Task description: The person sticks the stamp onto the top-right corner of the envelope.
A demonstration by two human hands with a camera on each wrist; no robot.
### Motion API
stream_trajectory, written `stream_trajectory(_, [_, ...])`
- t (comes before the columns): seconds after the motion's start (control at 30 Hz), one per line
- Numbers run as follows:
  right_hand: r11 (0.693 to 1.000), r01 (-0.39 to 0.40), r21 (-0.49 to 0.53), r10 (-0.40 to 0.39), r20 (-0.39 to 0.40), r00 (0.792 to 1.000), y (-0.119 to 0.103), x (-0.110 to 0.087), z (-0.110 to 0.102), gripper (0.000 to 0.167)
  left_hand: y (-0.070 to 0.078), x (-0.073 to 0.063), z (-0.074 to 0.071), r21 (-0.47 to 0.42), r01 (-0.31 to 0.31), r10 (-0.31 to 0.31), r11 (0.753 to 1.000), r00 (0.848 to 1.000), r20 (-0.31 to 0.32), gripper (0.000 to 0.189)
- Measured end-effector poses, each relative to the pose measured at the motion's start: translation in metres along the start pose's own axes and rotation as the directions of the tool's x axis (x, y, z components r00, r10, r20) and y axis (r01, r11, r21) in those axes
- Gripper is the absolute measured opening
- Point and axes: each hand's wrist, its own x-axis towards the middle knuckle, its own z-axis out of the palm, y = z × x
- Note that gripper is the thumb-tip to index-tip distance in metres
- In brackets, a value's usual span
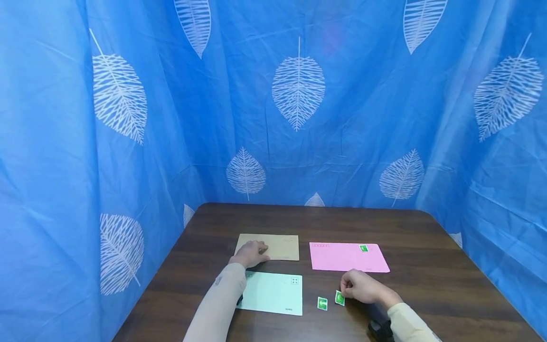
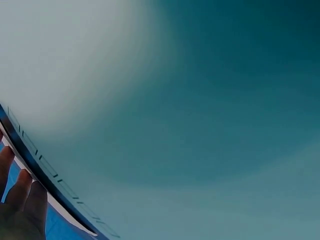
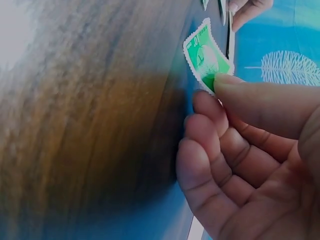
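My right hand (image 1: pixel 363 286) pinches a green postage stamp (image 3: pixel 205 56) with white perforated edges between thumb and fingertips. In the head view that stamp appears just above the dark table, left of the hand. A second green stamp (image 1: pixel 322 303) lies to its left. My left hand (image 1: pixel 249 254) rests on the left part of a tan envelope (image 1: pixel 284 247), its fingers (image 2: pixel 20 190) extended in the left wrist view. Under my left forearm lies a mint-green envelope (image 1: pixel 273 294) with a small printed square at its upper right; its left end is hidden by the sleeve.
A pink envelope (image 1: pixel 342 259) lies beyond my right hand, with a green stamp (image 1: pixel 363 248) at its upper right. The dark wooden table (image 1: pixel 419 256) has a blue leaf-patterned curtain (image 1: pixel 342 156) around its back and sides.
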Motion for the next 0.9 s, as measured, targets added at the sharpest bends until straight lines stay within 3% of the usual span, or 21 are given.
stream_trajectory(0.57, [0.989, 0.008, 0.145, -0.01, 0.008, 1.0, 0.0088, 0.0064, 0.0037, 0.016, -0.0061, -0.0029, 0.0067, -0.02, -0.008, 0.008, 1.0, 1.0, -0.01, 0.048])
stream_trajectory(0.9, [0.977, -0.005, 0.211, 0.007, -0.007, 1.0, 0.0102, 0.0076, 0.0004, 0.012, -0.0008, 0.0004, 0.0041, -0.029, 0.007, -0.007, 1.0, 1.0, -0.007, 0.049])
